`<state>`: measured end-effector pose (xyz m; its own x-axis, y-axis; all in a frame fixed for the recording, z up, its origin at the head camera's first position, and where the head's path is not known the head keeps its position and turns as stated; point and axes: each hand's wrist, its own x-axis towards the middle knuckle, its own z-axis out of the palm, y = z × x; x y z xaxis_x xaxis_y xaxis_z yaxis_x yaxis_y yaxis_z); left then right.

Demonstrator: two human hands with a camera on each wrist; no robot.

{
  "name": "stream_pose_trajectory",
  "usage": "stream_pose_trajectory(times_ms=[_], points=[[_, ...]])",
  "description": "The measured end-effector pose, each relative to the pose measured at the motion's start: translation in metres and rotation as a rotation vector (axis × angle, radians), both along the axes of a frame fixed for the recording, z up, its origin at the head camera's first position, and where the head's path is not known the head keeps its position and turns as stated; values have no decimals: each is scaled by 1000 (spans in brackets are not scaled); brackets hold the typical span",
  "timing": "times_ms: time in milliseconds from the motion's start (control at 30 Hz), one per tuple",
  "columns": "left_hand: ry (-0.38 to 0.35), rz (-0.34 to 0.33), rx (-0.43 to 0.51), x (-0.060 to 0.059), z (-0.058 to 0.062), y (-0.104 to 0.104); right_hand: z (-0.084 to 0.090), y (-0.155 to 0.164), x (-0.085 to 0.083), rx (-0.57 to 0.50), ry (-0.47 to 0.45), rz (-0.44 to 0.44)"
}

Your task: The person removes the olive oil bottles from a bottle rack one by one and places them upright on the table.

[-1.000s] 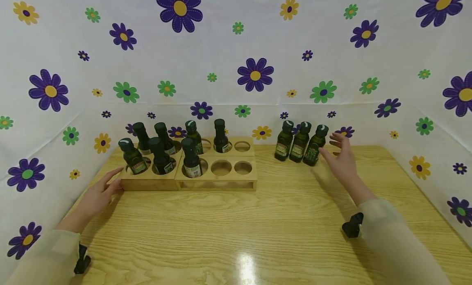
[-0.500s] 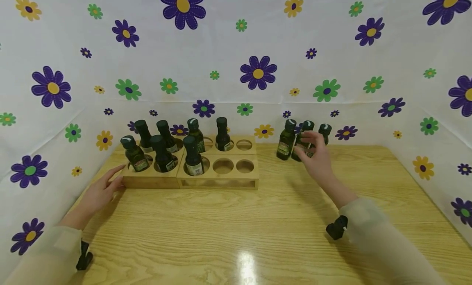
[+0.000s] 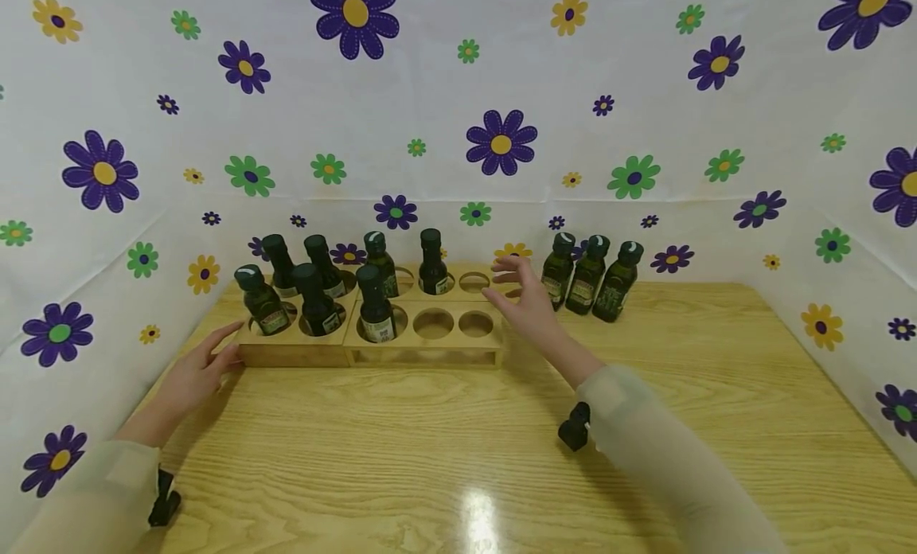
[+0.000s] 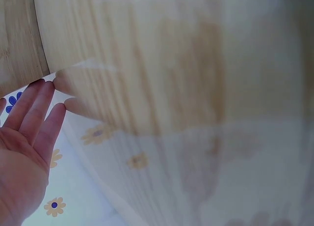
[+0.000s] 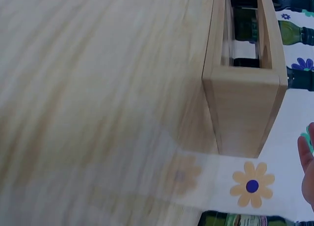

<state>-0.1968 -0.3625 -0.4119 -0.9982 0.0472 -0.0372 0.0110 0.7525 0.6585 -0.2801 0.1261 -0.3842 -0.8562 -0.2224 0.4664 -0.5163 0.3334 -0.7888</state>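
A wooden rack [image 3: 423, 352] with round holes stands at the back left of the table [image 3: 458, 442]. Several dark green bottles [image 3: 375, 307] stand in its holes; three holes [image 3: 433, 324] on the right side are empty. Three more bottles [image 3: 587, 274] stand on the table to the rack's right. My right hand [image 3: 510, 287] hovers open with spread fingers by the rack's right end and holds nothing. My left hand [image 3: 218, 351] lies with straight fingers against the rack's left end [image 4: 17, 44]. In the right wrist view the rack's end [image 5: 245, 103] is close.
White sheets printed with flowers [image 3: 501, 140] wall in the table at the back and on both sides. The three loose bottles stand close to the back wall. The front half of the tabletop is bare wood with a bright glare spot [image 3: 476, 514].
My right hand has moved left, from the three loose bottles to the rack's right end, with nothing in it. The left hand and the bottles have stayed put.
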Motion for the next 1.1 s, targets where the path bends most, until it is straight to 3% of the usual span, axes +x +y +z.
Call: stream_pose_trajectory(times_ms=[300, 467, 1100], points=[[-7, -6, 15, 0, -1, 0, 9, -41, -24, 102, -130, 94], [-1, -7, 9, 1, -2, -1, 13, -59, -35, 158, -185, 98], [10, -5, 18, 1, -1, -1, 1, -86, -48, 74, -305, 41]])
